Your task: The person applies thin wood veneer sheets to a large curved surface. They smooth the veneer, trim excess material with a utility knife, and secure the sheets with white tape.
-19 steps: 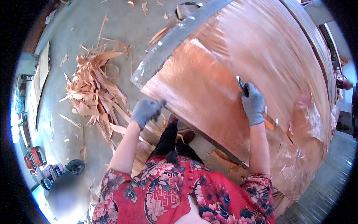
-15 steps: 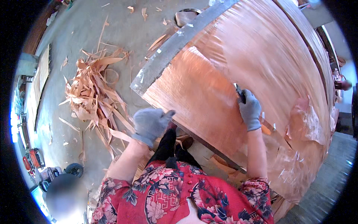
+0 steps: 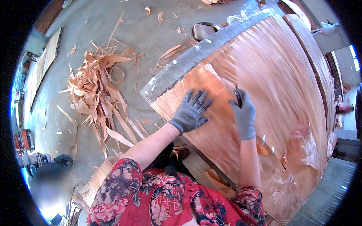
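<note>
My left hand, in a grey glove, lies flat with fingers spread on a reddish-brown wood veneer sheet. To its right, my right hand, gloved the same way, is closed around a dark, slim utility knife pointing away from me. The blade's tip is too small to make out, so I cannot tell whether it touches the wood. Under the hands, the sheet's grain catches an orange sheen. A long grey metal strip borders the far left side of the veneer.
A tangled heap of veneer offcuts lies on the concrete floor at left. Beyond the metal strip sits a round dark basin. Torn veneer curls up at right. A blurred person appears at lower left.
My left hand has moved from beside the sheet's near edge onto the veneer, its fingers spreading flat. The right hand still holds the knife. The whole view has shifted slightly.
</note>
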`<state>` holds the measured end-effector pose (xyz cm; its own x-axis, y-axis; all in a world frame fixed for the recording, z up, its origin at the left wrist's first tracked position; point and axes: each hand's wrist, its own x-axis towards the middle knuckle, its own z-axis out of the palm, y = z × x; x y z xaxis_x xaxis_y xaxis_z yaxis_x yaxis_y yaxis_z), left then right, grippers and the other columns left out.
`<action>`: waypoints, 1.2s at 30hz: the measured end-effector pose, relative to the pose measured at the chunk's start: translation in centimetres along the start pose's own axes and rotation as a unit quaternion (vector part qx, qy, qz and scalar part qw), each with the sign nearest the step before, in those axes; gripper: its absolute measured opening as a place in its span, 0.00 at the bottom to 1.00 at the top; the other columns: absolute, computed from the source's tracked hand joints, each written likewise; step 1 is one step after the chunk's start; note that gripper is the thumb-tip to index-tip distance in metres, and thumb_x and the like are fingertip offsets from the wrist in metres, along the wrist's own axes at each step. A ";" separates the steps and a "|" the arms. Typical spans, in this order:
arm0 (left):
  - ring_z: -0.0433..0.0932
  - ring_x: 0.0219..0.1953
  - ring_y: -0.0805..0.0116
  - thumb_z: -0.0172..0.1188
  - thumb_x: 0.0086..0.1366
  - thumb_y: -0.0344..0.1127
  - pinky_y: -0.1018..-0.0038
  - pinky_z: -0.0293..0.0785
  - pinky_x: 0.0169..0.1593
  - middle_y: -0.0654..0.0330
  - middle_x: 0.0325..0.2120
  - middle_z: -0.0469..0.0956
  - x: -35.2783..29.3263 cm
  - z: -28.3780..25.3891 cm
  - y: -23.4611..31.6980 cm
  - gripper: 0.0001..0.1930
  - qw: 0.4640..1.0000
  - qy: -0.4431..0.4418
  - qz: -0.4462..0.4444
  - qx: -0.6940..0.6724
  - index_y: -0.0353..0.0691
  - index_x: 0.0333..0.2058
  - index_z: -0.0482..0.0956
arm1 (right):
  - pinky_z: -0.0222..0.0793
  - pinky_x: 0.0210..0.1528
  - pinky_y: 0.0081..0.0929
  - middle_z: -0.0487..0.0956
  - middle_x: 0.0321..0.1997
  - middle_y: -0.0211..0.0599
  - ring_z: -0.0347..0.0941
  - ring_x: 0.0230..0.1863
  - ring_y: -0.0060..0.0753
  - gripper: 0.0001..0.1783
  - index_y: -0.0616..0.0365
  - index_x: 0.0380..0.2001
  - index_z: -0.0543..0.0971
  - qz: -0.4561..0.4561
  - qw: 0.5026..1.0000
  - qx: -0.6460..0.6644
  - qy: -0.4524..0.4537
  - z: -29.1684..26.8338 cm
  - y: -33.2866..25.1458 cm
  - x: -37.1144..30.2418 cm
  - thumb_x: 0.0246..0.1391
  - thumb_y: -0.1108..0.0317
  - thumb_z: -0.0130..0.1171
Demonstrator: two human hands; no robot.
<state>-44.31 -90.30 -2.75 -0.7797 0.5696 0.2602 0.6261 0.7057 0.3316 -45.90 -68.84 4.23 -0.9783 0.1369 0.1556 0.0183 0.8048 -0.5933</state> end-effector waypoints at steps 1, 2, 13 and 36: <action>0.51 0.65 0.50 0.53 0.56 0.56 0.50 0.38 0.67 0.47 0.60 0.59 0.2 -0.1 0.2 0.35 1.000 0.011 0.004 -0.011 0.42 0.58 0.63 | 0.71 0.38 0.40 0.79 0.38 0.45 0.76 0.39 0.50 0.20 0.55 0.41 0.74 -0.005 1.000 -0.003 0.002 1.1 -0.6 1.4 0.42 0.63 0.65; 0.51 0.65 0.50 0.55 0.55 0.55 0.50 0.40 0.67 0.47 0.59 0.60 0.4 -0.2 0.4 0.35 1.000 0.008 0.009 -0.019 0.41 0.58 0.63 | 0.71 0.38 0.40 0.79 0.38 0.46 0.76 0.38 0.50 0.20 0.55 0.40 0.75 -0.011 1.000 -0.006 0.004 1.8 -1.0 2.1 0.42 0.63 0.65; 0.59 0.61 0.51 0.62 0.52 0.47 0.51 0.48 0.65 0.46 0.58 0.62 -1.3 0.3 -0.3 0.30 0.992 0.100 0.031 -0.068 0.39 0.50 0.65 | 0.70 0.30 0.41 0.78 0.31 0.43 0.75 0.31 0.50 0.09 0.51 0.33 0.76 -0.102 0.992 -0.053 0.045 4.1 -2.9 0.4 0.46 0.66 0.62; 0.57 0.61 0.44 0.62 0.50 0.45 0.51 0.49 0.64 0.45 0.60 0.60 -1.1 0.2 -0.7 0.38 0.990 0.095 -0.011 -0.101 0.39 0.59 0.57 | 0.68 0.33 0.43 0.77 0.28 0.48 0.74 0.32 0.53 0.13 0.58 0.29 0.74 0.045 0.994 -0.063 -0.076 5.1 -1.2 4.9 0.42 0.63 0.64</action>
<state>-43.92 -91.31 -3.42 -0.7925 0.4509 0.4106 0.6095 0.6079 0.5088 -51.79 -72.07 1.72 -0.9913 0.1302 -0.0207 0.1234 0.8609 -0.4936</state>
